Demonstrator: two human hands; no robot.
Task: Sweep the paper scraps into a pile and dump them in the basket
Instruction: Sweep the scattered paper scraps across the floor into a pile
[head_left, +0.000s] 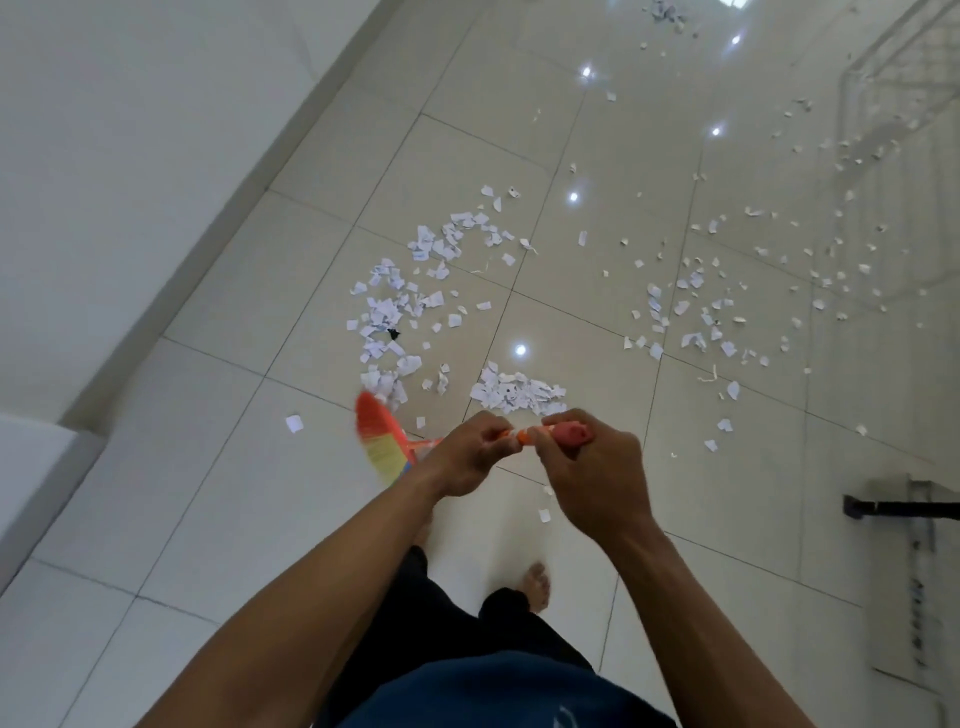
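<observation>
Orange plastic is seen on the handle (521, 435) of the broom (387, 444), which is held in both hands. The fingers of the left hand (465, 460) are curled round the handle. The fingers of the right hand (592, 470) are wrapped round its top end, just beside the left hand. The broom's long axis is laid almost level across the view, with the top end to the right and the blurred brush head (376, 431) pointed left, toward the white wall (130, 156). White paper scraps (517, 392) are spread over the tiled floor (208, 467) beyond the broom. One small heap lies just past the handle, more lie near the brush head, and others are scattered well apart to the broom's right.
</observation>
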